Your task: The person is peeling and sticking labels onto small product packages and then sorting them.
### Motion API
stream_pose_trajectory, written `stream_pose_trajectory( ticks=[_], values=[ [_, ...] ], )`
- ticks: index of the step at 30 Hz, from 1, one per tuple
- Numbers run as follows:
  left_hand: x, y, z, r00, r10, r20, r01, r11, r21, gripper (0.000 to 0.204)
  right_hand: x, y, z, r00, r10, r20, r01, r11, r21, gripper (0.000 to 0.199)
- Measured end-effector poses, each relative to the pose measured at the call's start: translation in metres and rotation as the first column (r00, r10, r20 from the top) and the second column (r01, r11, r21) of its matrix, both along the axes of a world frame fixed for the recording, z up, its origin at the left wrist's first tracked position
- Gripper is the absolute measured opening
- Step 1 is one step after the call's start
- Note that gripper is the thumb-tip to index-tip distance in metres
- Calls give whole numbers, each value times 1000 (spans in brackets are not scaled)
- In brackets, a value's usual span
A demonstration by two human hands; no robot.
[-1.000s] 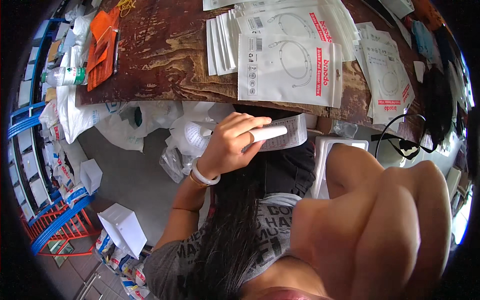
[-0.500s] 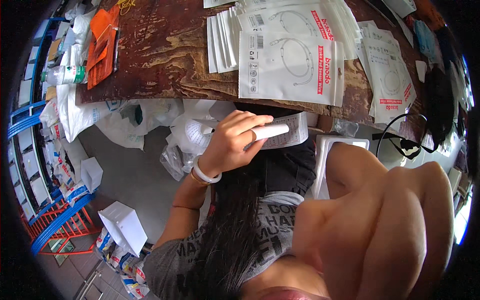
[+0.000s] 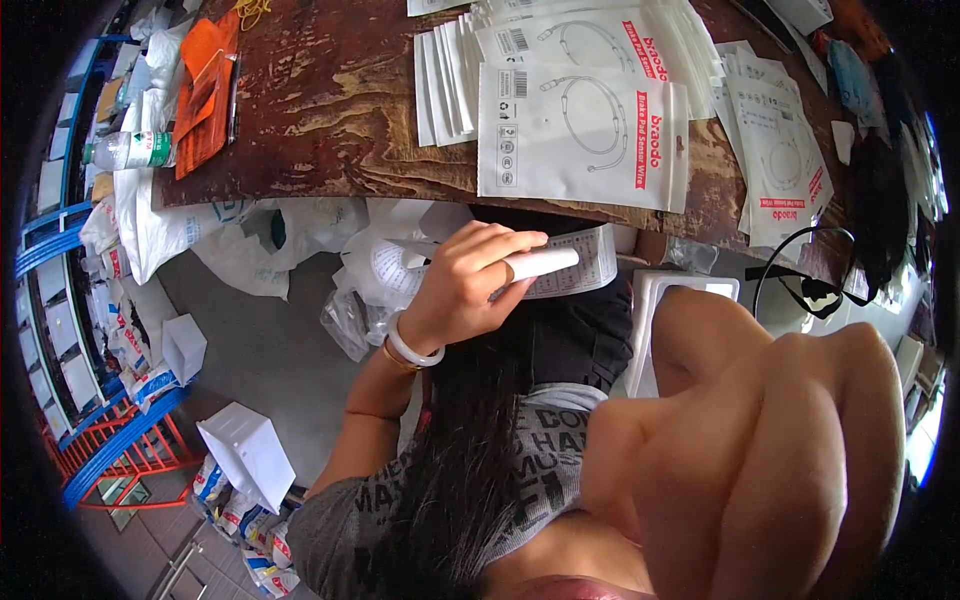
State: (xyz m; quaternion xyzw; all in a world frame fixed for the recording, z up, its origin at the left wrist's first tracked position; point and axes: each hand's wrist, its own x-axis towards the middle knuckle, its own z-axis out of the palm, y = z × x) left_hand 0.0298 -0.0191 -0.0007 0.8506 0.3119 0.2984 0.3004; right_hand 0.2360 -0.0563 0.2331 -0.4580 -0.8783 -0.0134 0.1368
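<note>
My left hand point(image 3: 470, 285), with a white bangle and a gold-coloured one on its wrist, is held just below the table's near edge. Its fingers are closed on a strip of printed labels point(image 3: 597, 258), which runs behind the hand and curls out on its other side. A smooth white sleeve or roll point(image 3: 543, 262) sticks out between the fingertips; I cannot tell which it is. Very close to the camera, my right hand point(image 3: 770, 450) is raised with its fingers curled. Its fingertips are hidden, and so is anything in them.
Printed white pouches point(image 3: 580, 135) lie stacked on the worn wooden table point(image 3: 330, 110), with more pouches point(image 3: 775, 150) at the right. Orange sheets point(image 3: 205, 95) and a plastic bottle point(image 3: 130, 150) are at the left. White bags point(image 3: 250, 250) hang below; a white bin point(image 3: 248, 455) stands lower left.
My right hand has shifted very slightly. My left hand and the label strip stay in nearly the same place.
</note>
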Motion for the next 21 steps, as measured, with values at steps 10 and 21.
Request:
stream_pose_trajectory(
  ticks=[10, 21],
  values=[
    [1, 2, -3, 1000, -21, 14, 21, 1000, 3, 17, -6, -3, 11, 980, -120, 158, 130, 990, -60, 25],
    [6, 9, 13, 994, 81, 75, -85, 995, 58, 25, 35, 48, -95, 9, 139, -990, -633, 767, 102, 21]
  ],
)
